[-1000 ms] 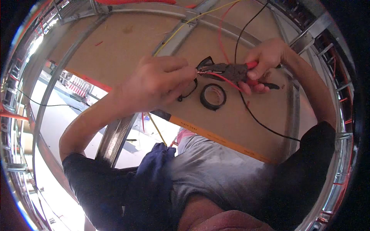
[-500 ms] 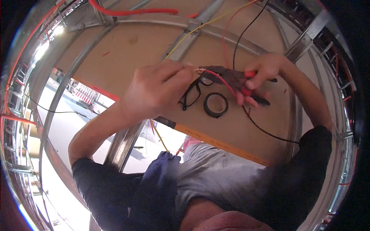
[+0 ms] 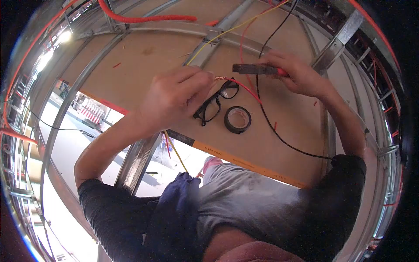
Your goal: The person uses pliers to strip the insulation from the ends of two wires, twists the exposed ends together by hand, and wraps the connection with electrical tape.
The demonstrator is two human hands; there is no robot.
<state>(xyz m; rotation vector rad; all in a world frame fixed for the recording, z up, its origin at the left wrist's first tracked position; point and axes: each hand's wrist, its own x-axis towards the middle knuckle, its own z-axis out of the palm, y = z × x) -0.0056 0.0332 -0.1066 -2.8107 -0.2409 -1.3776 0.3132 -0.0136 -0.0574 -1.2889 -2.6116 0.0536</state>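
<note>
My left hand (image 3: 174, 96) is closed in a pinch on a red wire (image 3: 245, 87), near its twisted bare copper (image 3: 221, 78). The wire's insulated part sticks out to the right of my fingers. My right hand (image 3: 297, 75) is wrapped round the red handle of a pair of pliers (image 3: 254, 69). Their dark jaws point left, above the wire and apart from the copper. On the board below lie black-framed eyeglasses (image 3: 213, 109) and a roll of black tape (image 3: 226, 125). Whether the pliers' jaws are parted cannot be made out.
Metal framing (image 3: 218, 39) crosses the brown board (image 3: 148, 74), whose near edge carries an orange strip (image 3: 244, 163). A yellow wire (image 3: 231, 29) and black cable (image 3: 288, 148) run across it. Red conduit (image 3: 148, 18) lies at the far side. Bright floor shows through an opening at lower left.
My right hand has moved up with the pliers, whose jaws have swung away from the wire. My left hand has kept its pinch near the copper. The view has shifted slightly.
</note>
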